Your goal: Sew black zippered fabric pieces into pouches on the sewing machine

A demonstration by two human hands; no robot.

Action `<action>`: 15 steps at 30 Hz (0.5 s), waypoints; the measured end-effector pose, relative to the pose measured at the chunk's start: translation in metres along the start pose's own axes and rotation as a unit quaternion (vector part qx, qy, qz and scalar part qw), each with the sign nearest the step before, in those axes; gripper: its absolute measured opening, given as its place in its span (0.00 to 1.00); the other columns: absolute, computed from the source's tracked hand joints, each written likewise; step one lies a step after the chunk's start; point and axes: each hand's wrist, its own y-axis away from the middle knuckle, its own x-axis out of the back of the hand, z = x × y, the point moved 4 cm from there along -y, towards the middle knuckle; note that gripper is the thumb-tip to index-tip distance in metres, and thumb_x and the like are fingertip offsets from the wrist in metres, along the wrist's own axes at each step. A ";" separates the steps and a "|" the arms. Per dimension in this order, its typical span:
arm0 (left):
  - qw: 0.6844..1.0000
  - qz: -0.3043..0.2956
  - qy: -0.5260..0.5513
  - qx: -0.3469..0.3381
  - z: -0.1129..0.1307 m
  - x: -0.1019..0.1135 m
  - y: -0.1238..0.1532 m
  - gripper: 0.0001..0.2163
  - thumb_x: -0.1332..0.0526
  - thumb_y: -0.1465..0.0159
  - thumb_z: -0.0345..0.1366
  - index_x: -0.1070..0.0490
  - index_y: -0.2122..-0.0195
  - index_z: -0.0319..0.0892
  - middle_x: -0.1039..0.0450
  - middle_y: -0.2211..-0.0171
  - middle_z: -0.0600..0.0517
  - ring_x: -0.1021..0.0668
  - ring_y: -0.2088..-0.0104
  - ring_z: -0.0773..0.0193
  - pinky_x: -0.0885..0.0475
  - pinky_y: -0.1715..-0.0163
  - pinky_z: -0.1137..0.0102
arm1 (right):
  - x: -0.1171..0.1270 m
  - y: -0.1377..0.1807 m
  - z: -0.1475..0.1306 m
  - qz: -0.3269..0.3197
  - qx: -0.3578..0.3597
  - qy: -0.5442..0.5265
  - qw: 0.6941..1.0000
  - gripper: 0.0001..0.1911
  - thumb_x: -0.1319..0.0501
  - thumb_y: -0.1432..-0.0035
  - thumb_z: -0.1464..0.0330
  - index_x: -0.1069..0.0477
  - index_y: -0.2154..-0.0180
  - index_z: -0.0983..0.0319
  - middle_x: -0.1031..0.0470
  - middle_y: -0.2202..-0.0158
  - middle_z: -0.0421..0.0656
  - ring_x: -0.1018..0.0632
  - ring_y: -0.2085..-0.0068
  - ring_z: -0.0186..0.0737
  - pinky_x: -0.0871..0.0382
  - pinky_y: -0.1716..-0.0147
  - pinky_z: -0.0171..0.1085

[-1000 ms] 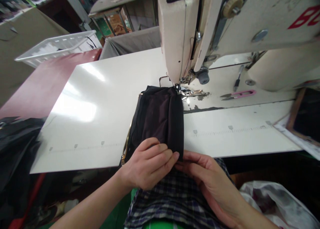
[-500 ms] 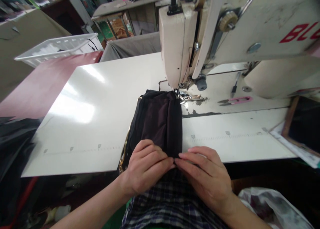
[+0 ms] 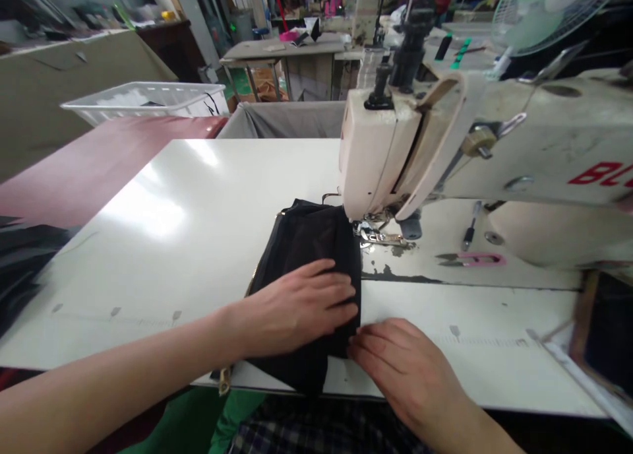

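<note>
A black fabric piece with a gold zipper (image 3: 301, 233), like a pouch, lies on the white sewing table. Its far right edge reaches the presser foot (image 3: 368, 233) of the sewing machine (image 3: 378, 154). My left hand (image 3: 301, 305) rests flat on top of the fabric, fingers stretched toward its right edge. Beside the near right corner, my right hand (image 3: 400, 368) has its fingers together, thumb hidden, pinching the fabric's edge. A gold zipper pull (image 3: 224, 380) hangs at the table's front edge.
Pink thread snips (image 3: 472, 260) and a pen (image 3: 471, 226) lie right of the needle area. A white plastic basket (image 3: 148, 94) stands at the back left, near a reddish surface (image 3: 99, 157). A fan (image 3: 544, 12) is at the upper right.
My left hand has let go of the near edge and moved up, flattening onto the fabric. My right hand stays by the right edge. The camera view has tilted up.
</note>
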 end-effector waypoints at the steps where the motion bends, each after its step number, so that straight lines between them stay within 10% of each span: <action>1: 1.000 -0.004 0.008 -0.013 0.006 0.000 0.006 0.15 0.47 0.31 0.37 0.34 0.46 0.41 0.32 0.44 0.46 0.34 0.40 0.57 0.48 0.35 0.58 | 0.001 -0.002 0.004 -0.005 0.007 0.003 1.000 0.16 0.53 0.33 0.75 0.26 0.59 0.66 0.20 0.66 0.47 0.21 0.63 0.39 0.26 0.63 0.40; 15: 0.997 0.049 0.049 -0.021 -0.028 -0.011 0.008 0.15 0.50 0.31 0.29 0.31 0.46 0.44 0.27 0.48 0.49 0.34 0.39 0.61 0.56 0.33 0.57 | 0.003 -0.011 0.053 -0.049 0.042 0.069 0.995 0.16 0.49 0.36 0.77 0.26 0.53 0.65 0.20 0.55 0.47 0.22 0.52 0.42 0.24 0.53 0.43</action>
